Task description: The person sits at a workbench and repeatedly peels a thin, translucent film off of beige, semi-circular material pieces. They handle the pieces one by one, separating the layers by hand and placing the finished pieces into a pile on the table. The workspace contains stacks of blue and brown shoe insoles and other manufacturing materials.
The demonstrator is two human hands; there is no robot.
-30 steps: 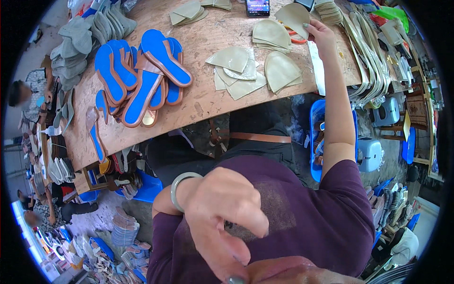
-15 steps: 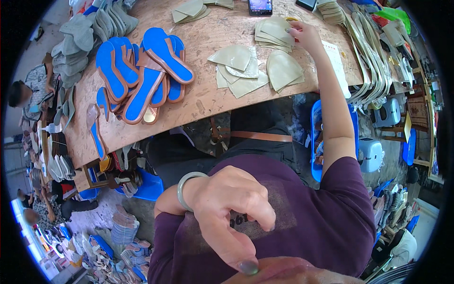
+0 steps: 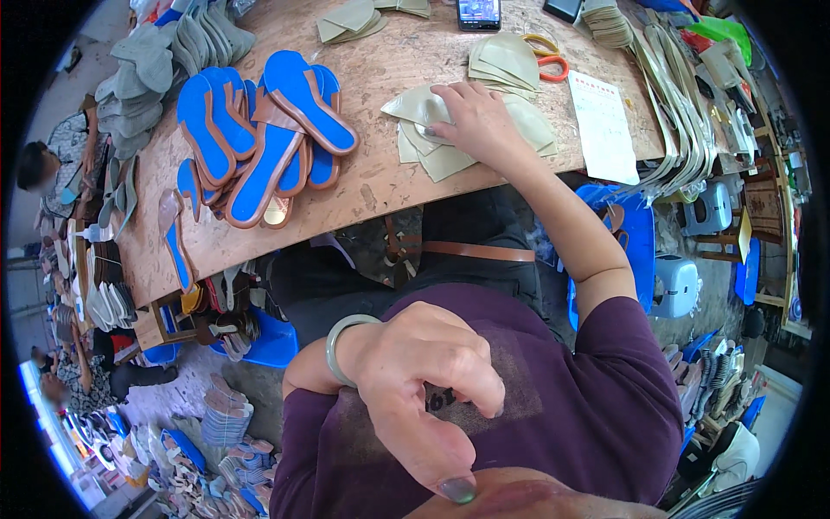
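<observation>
My right hand [image 3: 478, 121] reaches over the table, its fingers and thumb on a cream half-round sheet piece [image 3: 417, 107] whose edge is bent up a little. More cream pieces [image 3: 443, 162] lie under it, and the half-round stack [image 3: 533, 124] beside it is partly hidden by my hand. My left hand [image 3: 421, 372], with a pale bangle [image 3: 334, 350] at the wrist, is raised in front of my chest. Its fingers are curled in a loose fist with nothing in them, and the thumb touches my chin.
Blue-topped, brown-edged insoles [image 3: 259, 143] are piled on the left of the table. Scissors [image 3: 552, 67], a paper sheet [image 3: 603, 125] and a phone [image 3: 478, 13] lie farther right and back. Long strips [image 3: 670, 104] hang at the right edge. A blue basket [image 3: 635, 233] stands below.
My right hand has moved left and nearer, from the back stack to the front cream pieces. The scissors and the whole paper sheet now show. My left hand has hardly moved.
</observation>
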